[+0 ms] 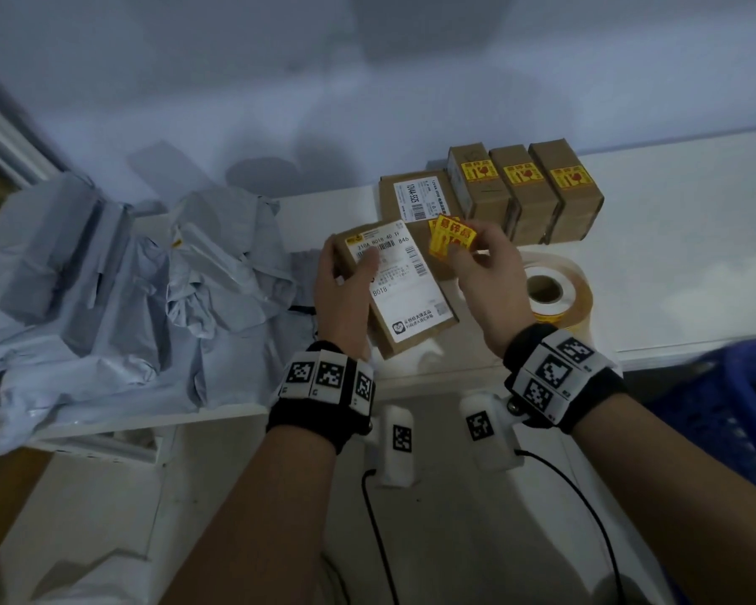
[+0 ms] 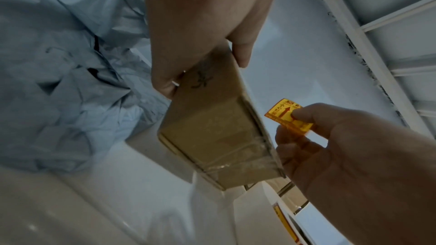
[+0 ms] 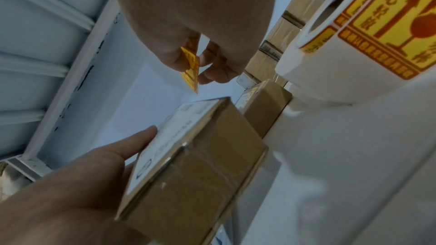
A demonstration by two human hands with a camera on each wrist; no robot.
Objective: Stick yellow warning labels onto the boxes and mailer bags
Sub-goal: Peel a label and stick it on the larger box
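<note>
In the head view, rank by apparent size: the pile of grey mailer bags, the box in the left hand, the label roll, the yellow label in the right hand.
1. Pile of grey mailer bags
2. Box
3. Label roll, partly hidden by the right hand
4. Yellow label

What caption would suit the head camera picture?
Left hand holds a cardboard box while right hand pinches a yellow warning label above it.
</note>
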